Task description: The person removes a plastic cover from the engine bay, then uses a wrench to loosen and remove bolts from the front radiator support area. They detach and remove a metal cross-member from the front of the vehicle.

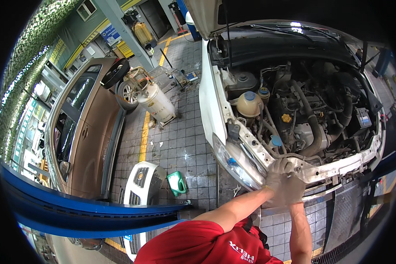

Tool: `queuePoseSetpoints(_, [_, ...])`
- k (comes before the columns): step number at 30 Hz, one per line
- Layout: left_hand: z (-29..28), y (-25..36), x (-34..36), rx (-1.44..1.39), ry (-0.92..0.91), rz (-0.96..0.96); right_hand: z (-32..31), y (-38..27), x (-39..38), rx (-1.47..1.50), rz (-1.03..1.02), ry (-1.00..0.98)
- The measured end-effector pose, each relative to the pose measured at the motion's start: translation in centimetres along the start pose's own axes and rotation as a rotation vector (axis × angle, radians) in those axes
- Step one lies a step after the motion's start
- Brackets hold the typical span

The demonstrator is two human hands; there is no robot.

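Both hands, in pale grey gloves, are close together at the front of a white car with its hood raised. My left hand [277,172] is over the front crossmember [317,174], beside the inner end of the headlight [238,163]. Its fingers look curled, and whatever is in them is hidden. My right hand [293,190] is just below and to the right of it, in front of the same edge, smeared by motion. Behind the hands lies the open engine bay, with a blue cap [276,141], a yellow oil cap [286,118] and a coolant tank [248,105].
A blue lift beam [97,220] crosses at the lower left. On the tiled floor are a removed white bumper [156,178], a green jug [176,184] and a white wheeled tank [156,104]. A brown car [90,141] stands at the left. The car's battery [361,118] is at right.
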State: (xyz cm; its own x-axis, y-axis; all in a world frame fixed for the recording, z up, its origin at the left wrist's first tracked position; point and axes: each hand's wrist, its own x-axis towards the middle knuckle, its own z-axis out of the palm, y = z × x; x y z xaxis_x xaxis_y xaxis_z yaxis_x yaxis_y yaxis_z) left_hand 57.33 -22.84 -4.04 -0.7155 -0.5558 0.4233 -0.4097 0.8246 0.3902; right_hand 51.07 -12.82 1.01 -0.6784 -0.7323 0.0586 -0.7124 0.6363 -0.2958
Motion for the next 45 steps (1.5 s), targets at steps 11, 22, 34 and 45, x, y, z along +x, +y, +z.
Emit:
queuePoseSetpoints(11, [-2.0, 0.7, 0.8, -0.008, -0.13, -0.021, 2.0, 4.8, 1.6, 0.309, 0.128, 0.157])
queuePoseSetpoints(22, [-2.7, 0.9, 0.7, -0.007, -0.106, -0.016, -0.4, 4.3, 2.2, 0.569, 0.45, 0.054])
queuePoseSetpoints(34, [0.9, -1.3, -0.6, 0.242, -0.048, 0.093, -2.5, 0.0, 0.5, 0.246, 0.117, -0.164])
queuePoseSetpoints(45, [-0.6, -1.6, -0.1, 0.063, -0.026, 0.201, -2.5, -1.3, 1.3, 0.19, 0.094, -0.11])
